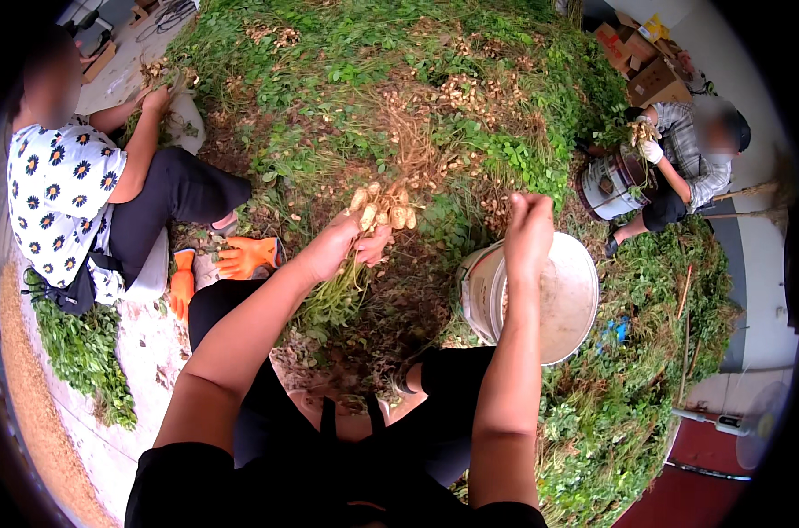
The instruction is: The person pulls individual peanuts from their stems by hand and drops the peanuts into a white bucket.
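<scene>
A bunch of peanut plants is gripped in my left hand [336, 245], its pale peanuts [383, 211] and thin roots sticking out past the fingers. The green stems [336, 295] hang down below that hand. My right hand [530, 236] is raised over the left side of a white bucket [568, 304], its fingers curled together. Whether anything is pinched between those fingertips I cannot make out. My right forearm hides part of the bucket's inside, where a few peanuts show along the left.
A large heap of peanut plants [329, 97] spreads ahead. Orange gloves [248, 255] lie left of my knee. One person [69, 176] sits at left holding plants; another [681, 145], in gloves, works over a bucket [612, 187] at right. Cardboard boxes [659, 84] stand behind.
</scene>
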Demonstrator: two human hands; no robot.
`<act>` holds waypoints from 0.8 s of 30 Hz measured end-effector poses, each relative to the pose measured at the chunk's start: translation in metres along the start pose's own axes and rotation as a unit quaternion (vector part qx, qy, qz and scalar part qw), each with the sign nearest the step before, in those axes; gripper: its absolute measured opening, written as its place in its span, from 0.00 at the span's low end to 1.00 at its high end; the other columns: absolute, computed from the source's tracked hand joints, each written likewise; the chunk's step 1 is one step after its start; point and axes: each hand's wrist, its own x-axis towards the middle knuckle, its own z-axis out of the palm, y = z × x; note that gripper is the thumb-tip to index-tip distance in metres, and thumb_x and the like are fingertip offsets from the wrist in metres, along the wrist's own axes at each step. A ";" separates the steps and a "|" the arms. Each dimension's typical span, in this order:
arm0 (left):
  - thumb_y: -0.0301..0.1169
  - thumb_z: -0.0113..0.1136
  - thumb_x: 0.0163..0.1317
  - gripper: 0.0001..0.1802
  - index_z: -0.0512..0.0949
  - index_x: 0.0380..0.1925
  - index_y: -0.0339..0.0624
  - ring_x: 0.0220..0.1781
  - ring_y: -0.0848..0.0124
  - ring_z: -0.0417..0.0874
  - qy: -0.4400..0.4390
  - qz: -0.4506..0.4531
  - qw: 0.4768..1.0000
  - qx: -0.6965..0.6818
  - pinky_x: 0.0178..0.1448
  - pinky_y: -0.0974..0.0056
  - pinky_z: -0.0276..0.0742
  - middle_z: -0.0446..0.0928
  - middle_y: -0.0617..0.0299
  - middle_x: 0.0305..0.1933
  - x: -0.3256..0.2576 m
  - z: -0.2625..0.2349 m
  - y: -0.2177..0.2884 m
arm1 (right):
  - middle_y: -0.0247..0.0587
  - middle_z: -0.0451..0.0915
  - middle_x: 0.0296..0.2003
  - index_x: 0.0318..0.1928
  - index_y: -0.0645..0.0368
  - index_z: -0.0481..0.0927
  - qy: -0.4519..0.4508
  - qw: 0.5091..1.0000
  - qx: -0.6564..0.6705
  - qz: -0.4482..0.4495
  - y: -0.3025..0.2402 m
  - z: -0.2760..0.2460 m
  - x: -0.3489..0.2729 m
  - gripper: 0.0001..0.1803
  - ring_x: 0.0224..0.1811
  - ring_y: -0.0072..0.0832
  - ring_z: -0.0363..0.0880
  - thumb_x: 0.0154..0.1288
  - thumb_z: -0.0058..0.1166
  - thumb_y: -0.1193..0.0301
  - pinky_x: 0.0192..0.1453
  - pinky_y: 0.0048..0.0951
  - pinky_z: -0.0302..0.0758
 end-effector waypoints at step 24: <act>0.51 0.33 0.75 0.24 0.68 0.49 0.43 0.15 0.81 0.59 0.011 -0.079 0.996 0.045 0.26 0.70 0.63 0.57 0.74 0.15 -0.001 0.003 0.009 | 0.26 0.79 0.35 0.50 0.59 0.74 -0.357 0.828 0.431 0.005 -0.067 0.036 -0.041 0.12 0.38 0.17 0.75 0.75 0.45 0.66 0.40 0.21 0.72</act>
